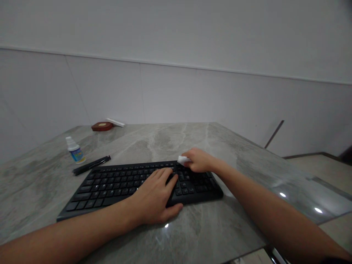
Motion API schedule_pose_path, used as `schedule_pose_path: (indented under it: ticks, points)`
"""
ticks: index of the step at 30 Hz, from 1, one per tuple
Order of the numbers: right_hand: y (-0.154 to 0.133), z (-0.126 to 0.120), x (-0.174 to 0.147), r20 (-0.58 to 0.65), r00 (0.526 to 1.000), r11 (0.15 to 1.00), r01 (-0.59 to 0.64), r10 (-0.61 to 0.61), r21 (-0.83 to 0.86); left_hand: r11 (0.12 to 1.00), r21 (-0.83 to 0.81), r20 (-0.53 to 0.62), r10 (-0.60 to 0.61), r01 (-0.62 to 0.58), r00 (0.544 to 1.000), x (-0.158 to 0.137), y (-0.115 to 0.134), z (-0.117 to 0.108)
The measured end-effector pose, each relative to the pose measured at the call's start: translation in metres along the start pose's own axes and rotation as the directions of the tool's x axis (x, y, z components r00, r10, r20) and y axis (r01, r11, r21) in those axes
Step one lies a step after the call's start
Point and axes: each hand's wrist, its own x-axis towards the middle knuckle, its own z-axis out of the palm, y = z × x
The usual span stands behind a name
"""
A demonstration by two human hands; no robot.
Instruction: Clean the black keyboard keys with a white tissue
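Observation:
A black keyboard point(118, 183) lies on the grey marble-patterned table in front of me. My left hand point(156, 196) rests across its right half, fingers stretched over the keys and thumb spread toward the front edge. Near the keyboard's back right edge, my right hand point(199, 160) is closed in a pinch on a white folded wipe point(183, 160), which looks like tissue or cloth. The wipe sits at the top edge of the keyboard. Part of the number pad lies in shadow below the right hand.
Left of the keyboard stands a white-capped spray bottle point(76, 151) with a blue label. A long black object point(91, 165) lies beside it. Farther back are a reddish-brown box point(102, 126) and a flat white strip point(115, 122). A pale wall point(176, 95) rises behind the table point(165, 141).

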Motion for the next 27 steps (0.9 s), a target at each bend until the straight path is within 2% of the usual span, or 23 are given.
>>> schedule_pose_path:
  ticks: [5,15,22,27]
  points:
    - [-0.007,0.004,0.002,-0.041,0.999,1.000,-0.020,0.021,0.022,1.000,-0.025,-0.026,0.003,-0.004,1.000,0.000,-0.001,0.001]
    - [0.002,-0.003,-0.002,0.022,1.000,1.000,0.007,-0.007,0.015,1.000,-0.031,-0.031,0.000,-0.001,1.000,-0.001,-0.002,0.002]
    - [-0.004,0.006,0.001,-0.082,0.996,0.999,-0.024,0.027,0.038,1.000,-0.002,-0.010,0.004,-0.004,1.000,0.000,-0.001,0.001]
    - [-0.005,-0.001,-0.002,0.006,0.999,0.993,0.046,-0.047,0.108,1.000,-0.011,-0.009,0.002,-0.002,1.000,0.000,-0.001,0.001]
